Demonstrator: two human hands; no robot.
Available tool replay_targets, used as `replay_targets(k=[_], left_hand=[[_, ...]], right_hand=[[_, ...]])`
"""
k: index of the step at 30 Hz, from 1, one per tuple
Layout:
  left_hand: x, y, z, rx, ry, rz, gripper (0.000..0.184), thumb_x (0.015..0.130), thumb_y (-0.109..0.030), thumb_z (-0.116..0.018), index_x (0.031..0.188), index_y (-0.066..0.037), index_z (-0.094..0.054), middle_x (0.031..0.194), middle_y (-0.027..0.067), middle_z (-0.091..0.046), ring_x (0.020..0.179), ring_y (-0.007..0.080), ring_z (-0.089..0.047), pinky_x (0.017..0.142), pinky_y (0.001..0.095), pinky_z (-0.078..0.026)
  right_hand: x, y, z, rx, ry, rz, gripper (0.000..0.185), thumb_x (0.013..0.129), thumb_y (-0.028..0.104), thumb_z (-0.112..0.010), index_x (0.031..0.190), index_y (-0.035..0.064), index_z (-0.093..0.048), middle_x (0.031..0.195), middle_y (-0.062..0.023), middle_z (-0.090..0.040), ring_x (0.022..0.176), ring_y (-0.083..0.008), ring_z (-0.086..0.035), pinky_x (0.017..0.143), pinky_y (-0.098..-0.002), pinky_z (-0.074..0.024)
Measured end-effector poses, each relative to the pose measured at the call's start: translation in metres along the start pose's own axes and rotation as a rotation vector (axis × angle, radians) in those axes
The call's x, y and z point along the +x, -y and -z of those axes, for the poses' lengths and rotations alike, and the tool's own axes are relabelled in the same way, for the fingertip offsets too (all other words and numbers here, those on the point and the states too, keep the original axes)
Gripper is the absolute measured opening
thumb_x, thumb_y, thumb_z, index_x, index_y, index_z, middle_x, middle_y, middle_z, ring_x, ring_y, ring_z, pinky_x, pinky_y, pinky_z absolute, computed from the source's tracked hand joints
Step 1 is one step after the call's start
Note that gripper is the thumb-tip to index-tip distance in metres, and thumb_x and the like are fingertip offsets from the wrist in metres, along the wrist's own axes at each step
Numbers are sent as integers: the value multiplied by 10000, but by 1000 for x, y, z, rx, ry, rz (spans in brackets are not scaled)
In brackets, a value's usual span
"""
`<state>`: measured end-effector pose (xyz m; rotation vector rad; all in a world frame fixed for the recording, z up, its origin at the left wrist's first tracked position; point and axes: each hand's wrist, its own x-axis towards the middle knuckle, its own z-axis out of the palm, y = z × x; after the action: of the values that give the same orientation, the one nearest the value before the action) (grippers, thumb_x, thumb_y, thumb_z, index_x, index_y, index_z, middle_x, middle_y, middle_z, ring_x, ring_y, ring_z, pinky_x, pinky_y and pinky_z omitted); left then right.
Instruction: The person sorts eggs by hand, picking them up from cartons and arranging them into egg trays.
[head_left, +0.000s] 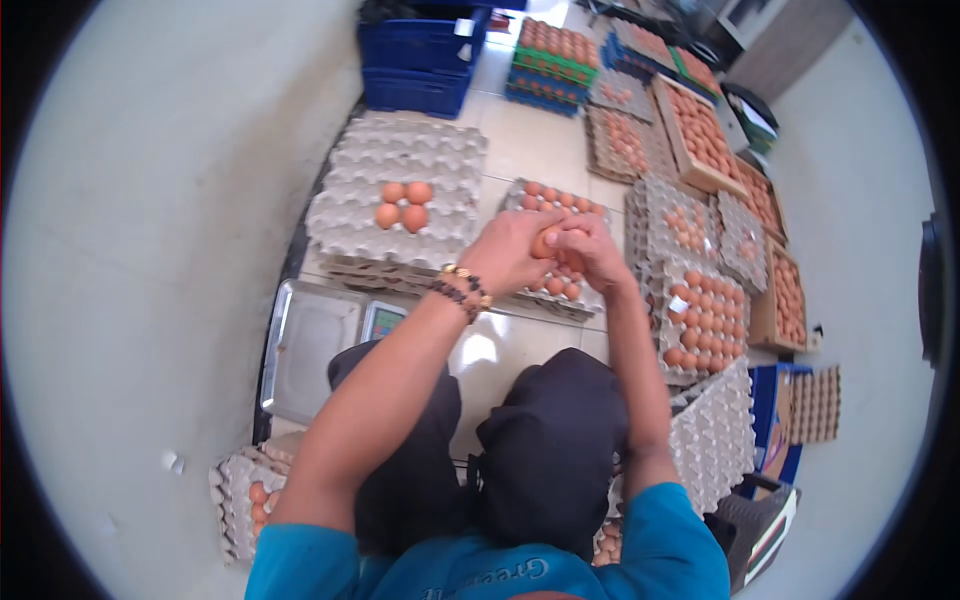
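Open floor (482, 350) before knees (560, 395), egg tray (572, 308) ahead, tray stack (440, 150) at left, egg-laden stacks (650, 225) at right

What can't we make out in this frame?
All in the head view:
Egg between left hand and right hand: partly covered by them.
Egg tray below: middle hidden by both hands.
Scale display: too small and blurred to read.
Shirt lettering: lower line cut off by the bottom edge.
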<state>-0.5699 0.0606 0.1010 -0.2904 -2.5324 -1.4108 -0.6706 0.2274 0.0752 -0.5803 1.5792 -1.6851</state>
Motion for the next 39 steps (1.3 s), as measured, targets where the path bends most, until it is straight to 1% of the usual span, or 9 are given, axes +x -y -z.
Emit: replay_targets(k=[6, 9, 12, 20, 24, 27, 33, 37, 39], left_hand=[[-10, 33, 34, -144, -349, 120, 410, 831, -214, -774, 1168, -14, -653, 999, 76, -727, 849, 231, -717, 781, 323, -554], [-27, 46, 74, -559, -400, 509, 440, 842, -226, -792, 1200, -20, -639, 1009, 57, -704, 849, 155, -682, 753, 274, -545], [-42, 81, 86, -572, -495, 607, 475, 817, -168, -804, 1226, -15, -618, 1005, 70, -695, 814, 109, -650, 724, 246, -533], [-44, 110, 75, -74, -666, 607, 482, 711, -127, -837, 1154, -32, -672, 1020, 144, -729, 925, 209, -714, 818, 328, -568], [-32, 120, 62, 0, -629, 495, 494, 701, -121, -834, 1162, -63, -668, 981, 149, -726, 898, 246, -718, 815, 356, -570], [-28, 142, 51, 147, -617, 445, 464, 693, -108, -820, 1129, -83, -664, 918, 144, -713, 832, 305, -702, 759, 405, -556], [-10, 140, 41, 305, -424, 424, 446, 703, -83, -794, 1129, -87, -663, 956, 160, -712, 932, 326, -679, 838, 411, -528], [-4, 159, 33, 423, -420, 364, 425, 707, -101, -793, 1119, -100, -687, 939, 109, -737, 825, 228, -707, 782, 334, -558], [0, 161, 32, 445, -379, 409, 377, 714, -101, -781, 1083, -81, -702, 935, 114, -738, 824, 234, -707, 780, 339, -558]], right_hand=[[25, 62, -25, 9, -88, -186, 339, 920, 300, -647, 1039, -16, -614, 720, -56, -576, 612, -146, -567, 545, -262, -455], [43, 65, -43, 228, -13, -192, 317, 899, 223, -560, 1136, 12, -553, 779, -45, -543, 628, -194, -543, 716, -342, -548], [78, 36, -65, 222, -52, -183, 356, 857, 144, -518, 1185, 5, -523, 909, -97, -590, 730, -207, -568, 802, -421, -563], [98, -55, -101, -962, -102, 500, 452, 767, 85, -699, 1175, 57, -505, 954, -181, -633, 1032, -367, -579, 858, -461, -505], [113, -71, -92, -1017, 29, 466, 318, 748, 95, -709, 1052, 70, -620, 983, -164, -659, 1022, -381, -590, 872, -468, -497], [119, -68, -69, -888, -129, 597, 187, 771, 108, -684, 950, 56, -704, 910, -169, -686, 925, -352, -649, 846, -422, -529], [111, -47, 69, -472, -581, 416, 208, 837, 174, -674, 938, 10, -750, 807, -100, -744, 721, -155, -688, 686, -307, -547], [68, -99, 148, -638, -706, -99, 257, 800, 253, -669, 858, 17, -750, 747, -132, -730, 685, -232, -702, 695, -360, -544], [40, -109, 145, -1102, -535, -253, 234, 774, 237, -675, 836, 20, -735, 797, -165, -727, 757, -297, -714, 736, -388, -552]])
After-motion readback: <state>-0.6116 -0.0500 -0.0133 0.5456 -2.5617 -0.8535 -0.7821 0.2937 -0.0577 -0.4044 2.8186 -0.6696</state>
